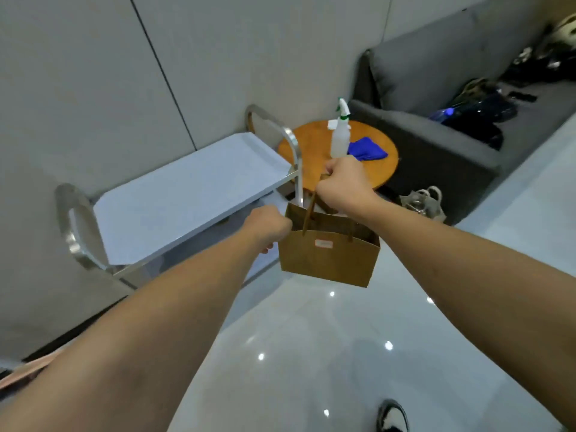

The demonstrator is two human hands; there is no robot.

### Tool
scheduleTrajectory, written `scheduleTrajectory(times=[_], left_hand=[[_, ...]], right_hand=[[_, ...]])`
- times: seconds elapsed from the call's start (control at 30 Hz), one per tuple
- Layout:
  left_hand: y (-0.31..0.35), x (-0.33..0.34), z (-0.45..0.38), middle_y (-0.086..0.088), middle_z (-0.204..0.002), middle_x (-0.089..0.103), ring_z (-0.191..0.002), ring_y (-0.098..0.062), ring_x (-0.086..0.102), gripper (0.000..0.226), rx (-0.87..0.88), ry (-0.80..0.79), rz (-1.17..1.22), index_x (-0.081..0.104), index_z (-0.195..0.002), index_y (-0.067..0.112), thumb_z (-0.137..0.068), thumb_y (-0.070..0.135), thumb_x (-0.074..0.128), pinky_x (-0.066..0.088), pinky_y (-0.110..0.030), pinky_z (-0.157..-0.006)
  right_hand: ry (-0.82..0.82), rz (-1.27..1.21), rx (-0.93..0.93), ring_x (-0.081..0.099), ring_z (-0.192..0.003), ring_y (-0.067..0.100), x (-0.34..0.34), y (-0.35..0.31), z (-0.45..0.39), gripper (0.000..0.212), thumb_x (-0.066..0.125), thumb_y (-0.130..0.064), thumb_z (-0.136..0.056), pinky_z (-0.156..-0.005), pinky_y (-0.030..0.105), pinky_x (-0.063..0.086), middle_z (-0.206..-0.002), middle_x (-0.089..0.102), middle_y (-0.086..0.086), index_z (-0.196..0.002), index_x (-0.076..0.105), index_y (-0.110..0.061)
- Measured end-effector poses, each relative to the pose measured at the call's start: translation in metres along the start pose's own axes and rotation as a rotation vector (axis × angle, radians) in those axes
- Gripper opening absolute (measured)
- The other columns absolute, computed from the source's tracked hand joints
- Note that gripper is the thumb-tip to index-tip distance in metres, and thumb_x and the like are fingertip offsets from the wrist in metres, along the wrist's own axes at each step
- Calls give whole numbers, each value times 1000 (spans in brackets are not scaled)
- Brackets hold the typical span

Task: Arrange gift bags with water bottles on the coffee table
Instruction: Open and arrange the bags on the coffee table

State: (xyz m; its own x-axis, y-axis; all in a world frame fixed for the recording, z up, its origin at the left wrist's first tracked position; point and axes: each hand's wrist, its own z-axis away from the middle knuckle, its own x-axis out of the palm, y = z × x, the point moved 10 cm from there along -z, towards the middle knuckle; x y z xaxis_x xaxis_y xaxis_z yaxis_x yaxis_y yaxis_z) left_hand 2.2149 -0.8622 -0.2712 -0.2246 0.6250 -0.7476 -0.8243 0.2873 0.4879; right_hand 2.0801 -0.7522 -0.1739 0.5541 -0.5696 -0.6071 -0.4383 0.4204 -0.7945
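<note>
We are looking down at a glossy pale floor (311, 353) that is reflecting small ceiling lights. Grey panelled walls (93, 73) are rising behind a steel trolley (187, 194) with a pale top. A round wooden tabletop (367, 151) is sitting between the trolley and a dark grey sofa (436, 88) piled with dark belongings.

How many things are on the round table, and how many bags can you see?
Spray bottle: 1
Blue cloth: 1
Brown paper bag, held up by both hands: 1
Clear bag on the floor: 1
Total: 4
</note>
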Motion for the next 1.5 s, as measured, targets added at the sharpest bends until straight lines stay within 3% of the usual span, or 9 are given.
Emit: scheduleTrajectory(times=[0.13,0.27,0.37,0.6,0.77,0.93,1.1,1.27,1.5], left_hand=[[139,47,14,-11,-96,66,-84,-27,67,13,235,-15,-106,63,-96,13,-93,24,56,62,-40,-77],[258,118,35,-7,-80,54,-70,-19,53,21,380,-43,-263,54,-77,14,-98,18,52,47,-29,-56],[333,174,49,-4,-77,53,-70,-16,53,22,444,-40,-321,54,-79,15,-101,20,52,55,-30,-73],[475,319,85,-7,-89,66,-83,-24,66,14,669,-185,-376,65,-91,16,-96,28,59,59,-41,-82],[555,423,122,-7,-92,64,-83,-25,65,15,858,-355,-490,55,-81,18,-95,24,59,60,-37,-78],[617,517,168,-7,-88,60,-77,-24,60,12,1059,-529,-645,53,-77,15,-87,18,58,57,-34,-73],[651,592,235,-6,-91,61,-85,-25,63,15,1271,-666,-784,51,-78,18,-90,22,60,60,-38,-80],[652,649,303,-6,-90,62,-80,-26,61,15,1474,-783,-852,58,-86,16,-92,30,57,59,-38,-76],[614,726,374,-8,-89,65,-81,-26,65,14,1493,-980,-957,62,-86,14,-86,27,59,61,-40,-76]], right_hand=[[98,6,111,51,-61,23,-104,61,8,20,58,6,-78,-56,34,46,-64,46,13,-66,54,-10],[234,8,218,55,-65,24,-202,135,28,18,59,5,-75,-60,40,52,-63,51,9,-63,57,-8],[328,24,293,65,-68,26,-269,194,45,13,64,1,-79,-61,39,59,-63,56,9,-67,64,-5],[523,32,463,53,-62,17,-402,307,98,33,61,2,-84,-51,25,37,-62,49,5,-59,50,-16],[662,32,674,52,-63,22,-478,392,143,27,56,6,-76,-54,28,38,-63,50,8,-59,47,-13],[827,2,847,41,-60,22,-530,461,206,34,52,9,-71,-55,33,34,-58,40,6,-54,36,-16],[999,-28,1049,45,-60,20,-552,500,286,30,54,8,-73,-55,35,36,-59,42,6,-56,42,-14],[1188,-19,1219,43,-60,19,-557,516,362,29,54,8,-72,-52,34,35,-61,43,6,-58,43,-15],[1376,16,1422,52,-62,21,-549,543,465,30,59,7,-74,-52,35,41,-60,46,3,-58,47,-15]])
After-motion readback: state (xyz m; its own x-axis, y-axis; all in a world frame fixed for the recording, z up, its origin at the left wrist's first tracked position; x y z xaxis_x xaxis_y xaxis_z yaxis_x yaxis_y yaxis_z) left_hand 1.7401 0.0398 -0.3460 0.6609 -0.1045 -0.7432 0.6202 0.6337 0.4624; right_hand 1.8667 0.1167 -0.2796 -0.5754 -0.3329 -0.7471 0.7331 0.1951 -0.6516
